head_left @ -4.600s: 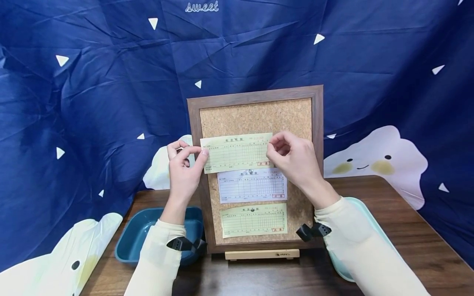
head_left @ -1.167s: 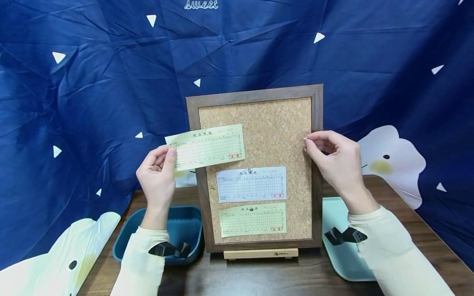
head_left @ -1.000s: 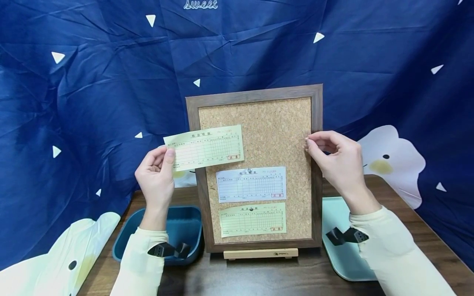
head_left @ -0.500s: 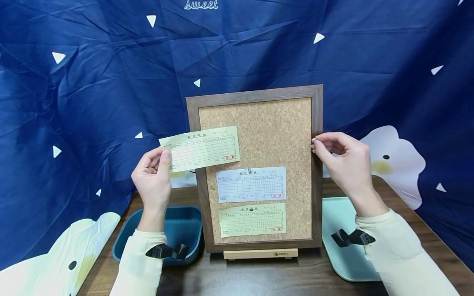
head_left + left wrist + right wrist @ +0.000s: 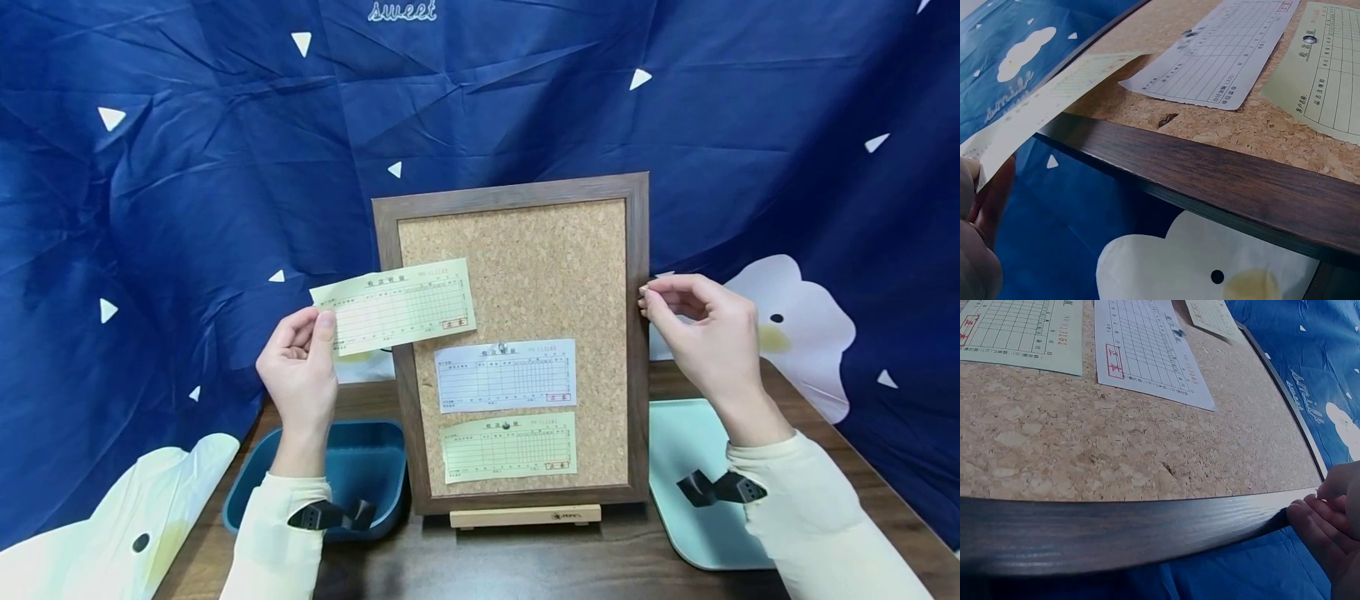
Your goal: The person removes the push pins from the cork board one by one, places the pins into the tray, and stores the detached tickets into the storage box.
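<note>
Dark wood counter (image 5: 480,575); blue cloth (image 5: 517,108) hung behind, creased, printed with white triangles and clouds. Between the hands I have the corkboard (image 5: 555,275), upright in its brown frame. Blue bin (image 5: 375,454) below the left hand, mint tray (image 5: 678,433) below the right.

Left hand (image 5: 302,375): thumb and curled fingers pinch the loose slip (image 5: 405,312), pale green, by its near end; it slants upward, far end in front of the board. Right hand (image 5: 708,337): finger and thumb closed at the board's near edge, pinching a pale bit (image 5: 643,289). Lower down, between the hands: white slip (image 5: 510,387), green slip (image 5: 517,458) under it, each pinned near its top.

Pale bit too small for me to identify. Can't tell whether the loose slip touches cork. Arms cover parts of bin and tray; the right wrist view crops the loose slip.
</note>
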Demonstrator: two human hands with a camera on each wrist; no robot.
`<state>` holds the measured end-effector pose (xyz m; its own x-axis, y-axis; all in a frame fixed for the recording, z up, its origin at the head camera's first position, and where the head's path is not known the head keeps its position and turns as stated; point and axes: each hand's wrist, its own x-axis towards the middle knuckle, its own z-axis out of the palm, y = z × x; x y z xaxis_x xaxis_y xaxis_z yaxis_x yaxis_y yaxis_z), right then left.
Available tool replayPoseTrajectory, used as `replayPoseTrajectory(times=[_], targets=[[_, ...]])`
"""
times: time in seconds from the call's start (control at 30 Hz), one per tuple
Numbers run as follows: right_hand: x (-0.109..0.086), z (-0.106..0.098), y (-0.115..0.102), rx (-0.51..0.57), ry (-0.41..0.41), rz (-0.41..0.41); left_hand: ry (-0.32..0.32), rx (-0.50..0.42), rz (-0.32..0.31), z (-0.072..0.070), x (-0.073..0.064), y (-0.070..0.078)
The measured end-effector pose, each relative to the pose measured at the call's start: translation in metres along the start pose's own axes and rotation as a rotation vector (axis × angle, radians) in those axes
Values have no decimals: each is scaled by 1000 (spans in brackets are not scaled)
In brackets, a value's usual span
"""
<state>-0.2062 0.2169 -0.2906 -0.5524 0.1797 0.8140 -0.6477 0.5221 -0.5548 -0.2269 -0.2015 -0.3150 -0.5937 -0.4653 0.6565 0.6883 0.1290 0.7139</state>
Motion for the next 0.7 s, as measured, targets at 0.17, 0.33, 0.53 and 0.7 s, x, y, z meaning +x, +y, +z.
replayPoseTrajectory(times=[0.17, 0.33, 0.53, 0.7], targets=[[-1, -3, 2, 3, 5, 0, 5, 22, 5, -3, 0, 0], [-2, -8, 3, -52, -2, -2, 25, 32, 5, -6, 1, 1], [-5, -11, 6, -62, -2, 10, 30, 16, -5, -7, 0, -1], [-8, -13, 8, -67, 1, 24, 43, 23, -4, -10, -1, -4]])
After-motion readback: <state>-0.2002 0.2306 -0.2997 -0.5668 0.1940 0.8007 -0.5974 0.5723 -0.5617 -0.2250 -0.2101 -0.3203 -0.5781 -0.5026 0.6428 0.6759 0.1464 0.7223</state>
